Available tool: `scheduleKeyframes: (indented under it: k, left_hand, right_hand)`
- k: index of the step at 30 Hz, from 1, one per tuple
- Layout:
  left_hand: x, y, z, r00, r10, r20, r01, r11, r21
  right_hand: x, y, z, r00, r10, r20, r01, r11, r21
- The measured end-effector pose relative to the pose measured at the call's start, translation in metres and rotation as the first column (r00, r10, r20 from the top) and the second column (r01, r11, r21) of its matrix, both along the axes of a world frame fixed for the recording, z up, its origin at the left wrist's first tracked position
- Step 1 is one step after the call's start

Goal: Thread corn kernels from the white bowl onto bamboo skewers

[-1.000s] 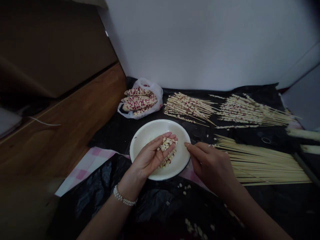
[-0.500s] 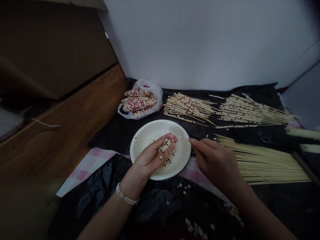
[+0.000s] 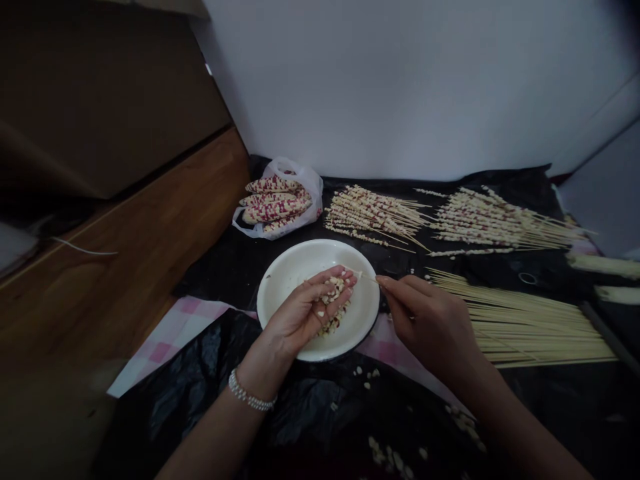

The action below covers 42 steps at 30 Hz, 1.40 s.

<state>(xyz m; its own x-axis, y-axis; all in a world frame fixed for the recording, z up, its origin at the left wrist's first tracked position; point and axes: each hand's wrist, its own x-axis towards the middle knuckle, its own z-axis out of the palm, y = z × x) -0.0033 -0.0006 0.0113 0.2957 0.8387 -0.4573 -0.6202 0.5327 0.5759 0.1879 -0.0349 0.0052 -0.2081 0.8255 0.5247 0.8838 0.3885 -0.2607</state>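
Over a white bowl (image 3: 285, 267), my left hand (image 3: 307, 307) is cupped palm up around a small heap of corn kernels (image 3: 336, 288), cream and dark red. More kernels lie in the bowl beneath it. My right hand (image 3: 430, 320) pinches a thin wooden skewer (image 3: 370, 277) at the bowl's right rim. The skewer points left, and its tip is close to my left fingertips, with a pale kernel at or near the tip. Whether that kernel is pierced I cannot tell.
Behind the bowl, a plastic bag (image 3: 313, 190) holds speckled corn cobs (image 3: 273, 210). Two piles of kernel-threaded skewers (image 3: 373, 213) (image 3: 490, 223) lie to its right. Bare skewers (image 3: 540, 327) are spread beside my right hand. Loose kernels (image 3: 390, 457) dot the black plastic sheet (image 3: 200, 360).
The view has shifted slightly. The skewer and the pale kernel by its tip show more plainly between my hands; both hands keep nearly the same pose.
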Motion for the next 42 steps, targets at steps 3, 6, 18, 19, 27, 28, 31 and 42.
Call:
scheduleKeyframes:
  k: [3,6,18,19,27,28,31,42]
  left_hand:
    - [0.000,-0.001,0.002,0.997,0.030,-0.066,-0.031,0.999,-0.011]
    - [-0.002,-0.001,0.001,0.996,0.035,-0.079,-0.037,0.999,-0.023]
    - [-0.009,0.005,-0.002,0.997,0.067,0.038,-0.065,0.996,-0.065]
    - [-0.009,0.005,-0.002,0.997,0.058,0.044,-0.056,0.997,-0.049]
    - [-0.007,0.000,-0.004,0.995,0.024,-0.099,-0.019,0.998,0.055]
    - [-0.007,0.000,-0.004,0.993,0.028,-0.112,-0.022,0.998,0.052]
    - [-0.006,0.001,-0.004,0.990,0.056,-0.127,-0.050,0.998,0.049]
    - [-0.006,0.000,-0.003,0.981,0.080,-0.178,-0.072,0.996,0.051]
  right_hand:
    - [-0.001,0.000,-0.001,1.000,0.003,0.000,-0.003,1.000,0.001]
    - [-0.002,-0.001,-0.001,1.000,0.021,0.005,-0.021,1.000,0.006]
    - [-0.003,-0.001,-0.004,0.998,0.057,-0.008,-0.057,0.998,0.002]
    - [-0.003,-0.001,-0.004,0.998,0.056,-0.007,-0.056,0.998,0.006]
    - [-0.004,0.000,-0.004,0.997,0.074,-0.006,-0.074,0.997,-0.007]
    - [-0.004,0.000,-0.005,0.997,0.074,-0.007,-0.074,0.997,-0.008]
    - [-0.004,0.000,-0.005,0.998,0.070,-0.006,-0.070,0.998,-0.004]
    - [-0.004,-0.001,-0.005,0.998,0.062,0.008,-0.062,0.998,-0.001]
